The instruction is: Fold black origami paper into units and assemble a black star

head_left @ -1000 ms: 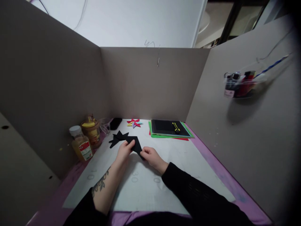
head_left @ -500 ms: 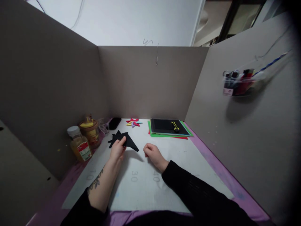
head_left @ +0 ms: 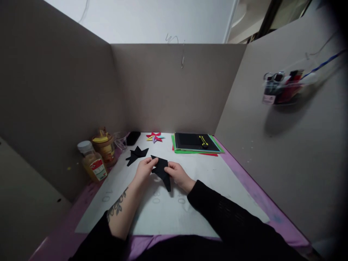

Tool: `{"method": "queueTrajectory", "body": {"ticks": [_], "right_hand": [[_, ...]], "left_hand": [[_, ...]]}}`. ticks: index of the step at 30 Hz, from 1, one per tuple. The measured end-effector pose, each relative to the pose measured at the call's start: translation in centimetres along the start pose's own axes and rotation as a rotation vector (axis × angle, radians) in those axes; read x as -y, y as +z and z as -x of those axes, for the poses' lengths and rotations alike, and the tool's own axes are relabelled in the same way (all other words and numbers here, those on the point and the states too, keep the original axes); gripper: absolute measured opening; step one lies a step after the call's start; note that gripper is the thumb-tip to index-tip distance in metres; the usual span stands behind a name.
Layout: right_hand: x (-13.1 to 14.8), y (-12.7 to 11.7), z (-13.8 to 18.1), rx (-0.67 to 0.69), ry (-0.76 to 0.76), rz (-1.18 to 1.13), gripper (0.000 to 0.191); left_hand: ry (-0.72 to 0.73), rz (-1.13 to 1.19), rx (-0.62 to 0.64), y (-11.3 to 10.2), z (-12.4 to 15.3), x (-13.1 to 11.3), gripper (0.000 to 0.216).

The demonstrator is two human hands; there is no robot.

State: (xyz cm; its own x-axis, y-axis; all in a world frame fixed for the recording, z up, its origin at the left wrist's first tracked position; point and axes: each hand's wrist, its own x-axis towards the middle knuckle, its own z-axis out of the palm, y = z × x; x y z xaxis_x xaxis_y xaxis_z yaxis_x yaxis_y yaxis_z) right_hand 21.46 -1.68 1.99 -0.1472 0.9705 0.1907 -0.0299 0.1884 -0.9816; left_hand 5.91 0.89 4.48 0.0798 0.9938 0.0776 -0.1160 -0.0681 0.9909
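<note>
Pinching folded black paper (head_left: pixel 161 171) between thumb and fingers of both hands: left hand (head_left: pixel 144 169) at upper left, right hand (head_left: pixel 178 174) along right edge. Can't tell finger placement underneath. Held over middle of white sheet (head_left: pixel 214 174), on purple-covered tabletop (head_left: pixel 280 219). Looks matte, with straight creased edges, angular corners and a long tapered tip aimed toward near edge. Just beyond left hand, flat on sheet: spiky black piece (head_left: pixel 136 153), same matte look. Farther back, near rear panel (head_left: pixel 174 90): multicoloured paper star (head_left: pixel 155 137), dark phone (head_left: pixel 133 138), stack of coloured sheets (head_left: pixel 187 141), black on top, with yellow-and-black cutter (head_left: pixel 203 141) on it. Along left panel (head_left: pixel 59 90): white-capped bottle (head_left: pixel 92 162), yellow-topped jar (head_left: pixel 106 148), clear cup (head_left: pixel 120 141). Walled in on right by smooth grey right panel (head_left: pixel 244 119). Leaves broad flat sheet right of right hand; tighter on left, by bottle and jar.
</note>
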Motion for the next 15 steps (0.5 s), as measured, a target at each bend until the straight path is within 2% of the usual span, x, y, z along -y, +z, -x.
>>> {"method": "queueTrajectory", "body": {"ticks": [5, 9, 12, 15], "right_hand": [[0.0, 0.0, 0.0, 0.015, -0.004, 0.008, 0.023], [0.2, 0.1, 0.1, 0.008, -0.005, -0.001, 0.023], [0.2, 0.1, 0.1, 0.011, -0.003, -0.003, 0.023], [0.1, 0.1, 0.3, 0.013, -0.001, 0.025, 0.023]], "left_hand": [[0.027, -0.058, -0.099, -0.8, -0.6, 0.0, 0.032], [0.024, -0.05, -0.118, -0.5, -0.5, -0.1, 0.034], [-0.004, -0.014, -0.131, -0.6, -0.5, 0.0, 0.033], [-0.06, 0.067, -0.213, -1.4, -1.3, 0.1, 0.034]]}}
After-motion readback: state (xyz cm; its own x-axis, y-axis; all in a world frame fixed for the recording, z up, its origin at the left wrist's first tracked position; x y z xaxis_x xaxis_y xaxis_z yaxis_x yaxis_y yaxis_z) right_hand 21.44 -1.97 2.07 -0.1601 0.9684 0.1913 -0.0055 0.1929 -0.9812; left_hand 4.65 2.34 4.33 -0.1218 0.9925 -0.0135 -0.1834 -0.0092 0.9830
